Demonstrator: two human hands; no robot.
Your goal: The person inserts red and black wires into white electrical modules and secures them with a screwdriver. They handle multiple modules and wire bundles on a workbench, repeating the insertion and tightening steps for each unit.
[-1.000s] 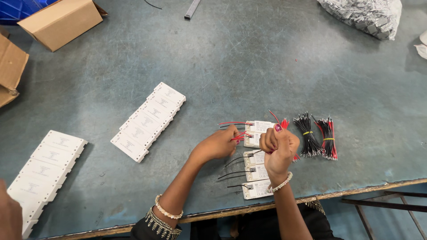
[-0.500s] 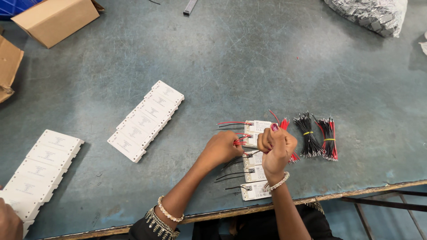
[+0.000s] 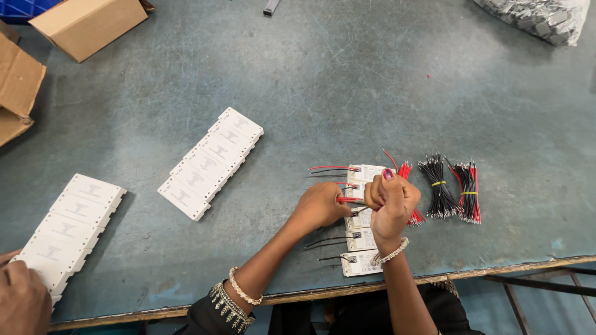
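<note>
My left hand [image 3: 321, 205] pinches a short red wire [image 3: 346, 200] over a column of small white rectangular modules [image 3: 362, 237] with red and black leads, near the table's front edge. My right hand [image 3: 391, 201] is closed in a fist around the other end of that wire, directly right of the left hand. Part of the module column is hidden under both hands. A loose bunch of red wires [image 3: 411, 192] lies under the right hand's far side.
Two banded bundles of black and red wires [image 3: 439, 186] [image 3: 467, 191] lie to the right. Rows of white modules sit at centre [image 3: 210, 162] and left [image 3: 68, 226]. Another person's hand [image 3: 22, 298] is at bottom left. Cardboard boxes [image 3: 87, 23] and a plastic bag [image 3: 537, 17] sit along the far side.
Both hands have stayed over the module column, drawing slightly closer together around the red wire. The other person's hand at bottom left has shifted a little.
</note>
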